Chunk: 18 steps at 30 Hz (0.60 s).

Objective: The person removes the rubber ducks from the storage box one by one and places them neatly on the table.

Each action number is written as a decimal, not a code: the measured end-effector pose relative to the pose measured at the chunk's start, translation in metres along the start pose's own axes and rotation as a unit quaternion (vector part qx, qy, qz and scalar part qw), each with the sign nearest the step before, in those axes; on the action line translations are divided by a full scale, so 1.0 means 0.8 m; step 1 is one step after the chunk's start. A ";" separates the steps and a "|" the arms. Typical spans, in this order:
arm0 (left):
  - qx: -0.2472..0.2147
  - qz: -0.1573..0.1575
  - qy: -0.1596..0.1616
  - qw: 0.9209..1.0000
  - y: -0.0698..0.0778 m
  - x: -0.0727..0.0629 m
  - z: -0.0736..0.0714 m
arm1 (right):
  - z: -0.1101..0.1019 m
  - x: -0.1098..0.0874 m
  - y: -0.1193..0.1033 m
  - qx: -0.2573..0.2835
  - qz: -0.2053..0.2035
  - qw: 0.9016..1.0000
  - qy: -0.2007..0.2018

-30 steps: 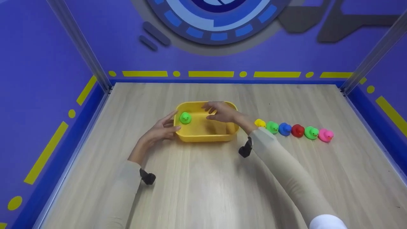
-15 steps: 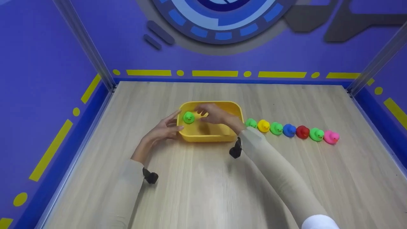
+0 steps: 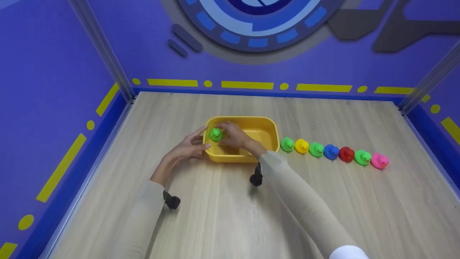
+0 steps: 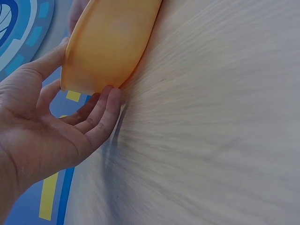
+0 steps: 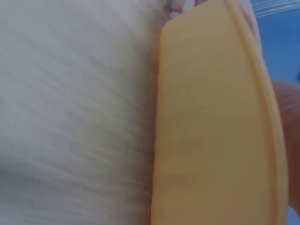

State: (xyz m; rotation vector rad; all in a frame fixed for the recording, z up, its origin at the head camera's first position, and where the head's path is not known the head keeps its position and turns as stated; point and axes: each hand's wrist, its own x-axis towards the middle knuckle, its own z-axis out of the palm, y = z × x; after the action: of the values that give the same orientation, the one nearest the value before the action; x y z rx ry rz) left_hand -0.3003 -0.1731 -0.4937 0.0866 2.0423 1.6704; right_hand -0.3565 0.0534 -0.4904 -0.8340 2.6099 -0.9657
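In the head view a yellow plastic tub (image 3: 241, 158) stands on the table, with a green rubber duck (image 3: 215, 134) inside at its left end. My left hand (image 3: 185, 148) holds that end from outside. The left wrist view shows this hand (image 4: 51, 122) with its thumb and fingertips against the end wall of the tub (image 4: 110, 42). My right hand (image 3: 235, 136) reaches into the tub, its bent fingers right beside the duck; whether they pinch it I cannot tell. The tub's wall (image 5: 211, 126) hides most of this hand in the right wrist view.
A row of rubber ducks runs rightward from the tub: several green ones, such as the green duck (image 3: 287, 144) closest to it, plus a yellow duck (image 3: 302, 146), a blue duck (image 3: 331, 152), a red duck (image 3: 346, 154) and a pink duck (image 3: 380, 160). Blue panels (image 3: 251, 72) enclose the table.
My right hand has moved left and down inside the tub, up to the green duck. The row of ducks has come into fuller view. My left hand keeps its hold on the tub.
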 end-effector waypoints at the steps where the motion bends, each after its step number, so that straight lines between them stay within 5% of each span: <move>1: 0.001 -0.001 0.001 1.000 0.000 -0.001 -0.001 | 0.003 0.002 -0.001 -0.006 -0.002 1.000 0.000; 9: 0.008 0.013 -0.011 1.000 -0.008 -0.002 -0.001 | 0.015 0.006 -0.001 -0.054 -0.017 0.998 0.002; 18: 0.004 0.008 -0.009 1.000 -0.002 -0.002 -0.004 | 0.015 0.009 -0.011 -0.055 0.018 0.998 -0.003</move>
State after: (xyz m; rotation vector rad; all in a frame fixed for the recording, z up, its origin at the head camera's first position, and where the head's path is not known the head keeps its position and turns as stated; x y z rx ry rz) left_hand -0.2998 -0.1767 -0.4946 0.1211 2.0396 1.6668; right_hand -0.3541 0.0373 -0.4940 -0.8106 2.6839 -0.8167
